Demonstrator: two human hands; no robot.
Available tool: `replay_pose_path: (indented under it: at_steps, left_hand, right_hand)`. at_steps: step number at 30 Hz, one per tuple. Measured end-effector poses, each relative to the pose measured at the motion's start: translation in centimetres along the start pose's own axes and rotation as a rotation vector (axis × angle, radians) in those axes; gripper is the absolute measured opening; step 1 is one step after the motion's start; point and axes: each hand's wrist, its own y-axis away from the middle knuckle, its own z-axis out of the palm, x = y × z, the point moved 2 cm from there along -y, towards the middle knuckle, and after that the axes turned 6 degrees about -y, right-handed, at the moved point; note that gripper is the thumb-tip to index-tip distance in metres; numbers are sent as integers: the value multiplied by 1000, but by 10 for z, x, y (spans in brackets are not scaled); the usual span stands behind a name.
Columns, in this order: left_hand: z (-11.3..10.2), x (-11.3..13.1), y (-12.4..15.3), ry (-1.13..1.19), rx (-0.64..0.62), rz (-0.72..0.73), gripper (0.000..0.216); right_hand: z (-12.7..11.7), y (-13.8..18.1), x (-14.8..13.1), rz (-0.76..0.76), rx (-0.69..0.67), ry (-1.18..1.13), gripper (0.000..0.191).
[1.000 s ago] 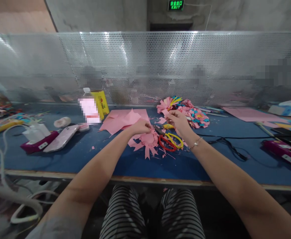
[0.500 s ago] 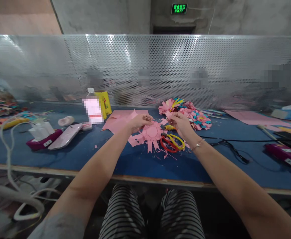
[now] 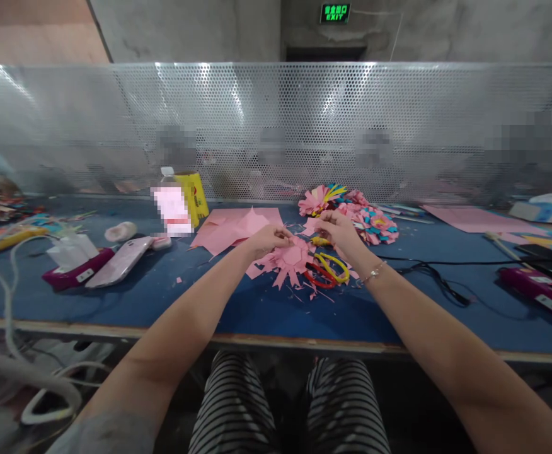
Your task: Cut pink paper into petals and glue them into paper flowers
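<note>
A pink paper flower (image 3: 291, 255) with cut, fringed petals lies on the blue tabletop in front of me. My left hand (image 3: 271, 239) is closed at its upper left edge, fingertips pinched; what they hold, if anything, is too small to make out. Between the thumb and fingers of my right hand (image 3: 336, 231) is a small piece of pink paper (image 3: 310, 226), held just above the flower's right side. Scissors with red and yellow handles (image 3: 334, 268) lie below my right hand, beside the flower. Pink paper scraps (image 3: 254, 271) are scattered around it.
Pink paper sheets (image 3: 233, 227) lie behind my left hand. Finished paper flowers (image 3: 375, 224) are heaped behind my right. Leftward are a bottle (image 3: 172, 205), a yellow packet (image 3: 198, 195), a phone (image 3: 121, 261) and a purple power strip (image 3: 75, 271). A black cable (image 3: 434, 271) runs along the right.
The view has shifted slightly. My right hand still pinches the pink paper piece, now turned a little. My left fingers have drawn in closer to the flower's edge.
</note>
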Motion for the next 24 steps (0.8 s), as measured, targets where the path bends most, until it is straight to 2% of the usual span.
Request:
replay_pose_path:
  at_steps: [6,9,14,24]
  left_hand:
    - [12,1,1,-230,-54,158,23]
    - [13,3,1,-324,3,206,28]
    - [10,0,-4,-464,139,312,37]
    - [14,9,1,-820,139,555,28]
  right_hand:
    - [-13,-13,3,-190,-9,289,24]
    - [-16,-16,5,-244,-36,408,19]
    - [-13,-12,6,-199,-98,554,10]
    - [-10,-9,5,-137,-203,615,10]
